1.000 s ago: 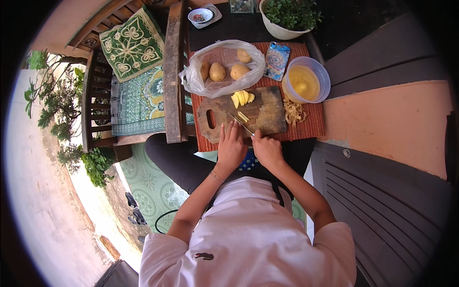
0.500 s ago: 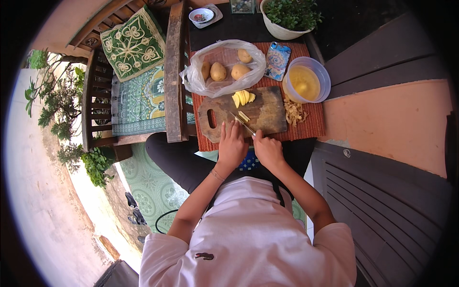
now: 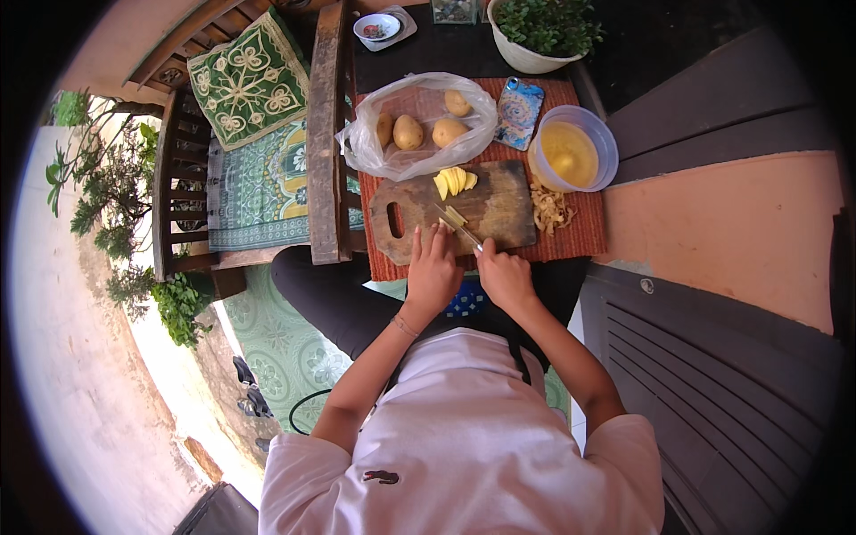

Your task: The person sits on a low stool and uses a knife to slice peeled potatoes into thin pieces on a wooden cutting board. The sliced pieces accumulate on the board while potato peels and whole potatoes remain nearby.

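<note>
My right hand point(image 3: 506, 278) is closed round the handle of a knife point(image 3: 469, 237), whose blade points up and left across a wooden cutting board point(image 3: 504, 201). A few cut potato sticks point(image 3: 456, 216) lie right beside the blade. My left hand point(image 3: 433, 267) rests at the board's near edge, left of the knife, with its fingers stretched forward. Whether anything lies under those fingertips is hidden. Farther up the board is a fanned pile of yellow potato slices point(image 3: 455, 182).
Behind the board, a clear plastic bag point(image 3: 357, 143) holds several unpeeled potatoes point(image 3: 407, 133). To its right are a patterned phone point(image 3: 519, 111) and a plastic tub point(image 3: 606, 152) of liquid with a peeled potato. Peelings point(image 3: 551, 209) lie on the red mat point(image 3: 584, 232). A wooden bench point(image 3: 325, 178) stands left.
My right hand and the knife have shifted slightly to the right, and the blade now lies closer along the potato sticks. My left hand has barely moved.
</note>
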`<state>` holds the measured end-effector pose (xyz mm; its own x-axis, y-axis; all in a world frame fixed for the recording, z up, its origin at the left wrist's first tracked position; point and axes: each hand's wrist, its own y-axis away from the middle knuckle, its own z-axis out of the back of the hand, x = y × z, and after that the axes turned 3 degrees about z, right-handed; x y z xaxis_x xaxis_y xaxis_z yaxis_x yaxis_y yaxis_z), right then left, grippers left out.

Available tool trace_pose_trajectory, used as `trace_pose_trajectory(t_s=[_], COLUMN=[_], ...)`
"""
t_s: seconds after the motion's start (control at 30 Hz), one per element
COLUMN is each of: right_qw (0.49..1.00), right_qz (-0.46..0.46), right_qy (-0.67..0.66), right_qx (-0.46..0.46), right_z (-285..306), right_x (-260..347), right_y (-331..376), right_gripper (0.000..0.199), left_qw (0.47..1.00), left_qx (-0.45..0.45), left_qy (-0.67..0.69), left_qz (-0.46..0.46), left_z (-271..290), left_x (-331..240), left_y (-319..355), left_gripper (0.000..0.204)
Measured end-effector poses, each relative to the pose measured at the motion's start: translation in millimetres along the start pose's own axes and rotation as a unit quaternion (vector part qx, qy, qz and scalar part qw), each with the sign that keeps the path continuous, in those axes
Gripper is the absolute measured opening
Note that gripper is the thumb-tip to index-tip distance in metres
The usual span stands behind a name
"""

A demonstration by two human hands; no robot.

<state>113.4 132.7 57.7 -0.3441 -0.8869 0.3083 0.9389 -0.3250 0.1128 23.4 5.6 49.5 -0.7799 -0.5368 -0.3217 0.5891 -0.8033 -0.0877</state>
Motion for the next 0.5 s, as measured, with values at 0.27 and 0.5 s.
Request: trace_pose_trajectory(t_s=[0.27,0.5], right_qw=[1.0,0.999], right_qz=[0.025,0.041], right_qy=[-0.012,0.003], right_qx=[0.003,0.012], right_z=[11,11], right_x=[4,1], right_y=[-2,-3], right_gripper=[0.028,0.029], left_qw=[1.0,1.0], left_qx=[-0.005,-0.006], left_qy=[0.019,0.003], left_qz=[-0.001,-0.011], left_z=[-1,0], left_x=[2,3], left_y=[-1,-1], left_gripper=[0.049,0.046])
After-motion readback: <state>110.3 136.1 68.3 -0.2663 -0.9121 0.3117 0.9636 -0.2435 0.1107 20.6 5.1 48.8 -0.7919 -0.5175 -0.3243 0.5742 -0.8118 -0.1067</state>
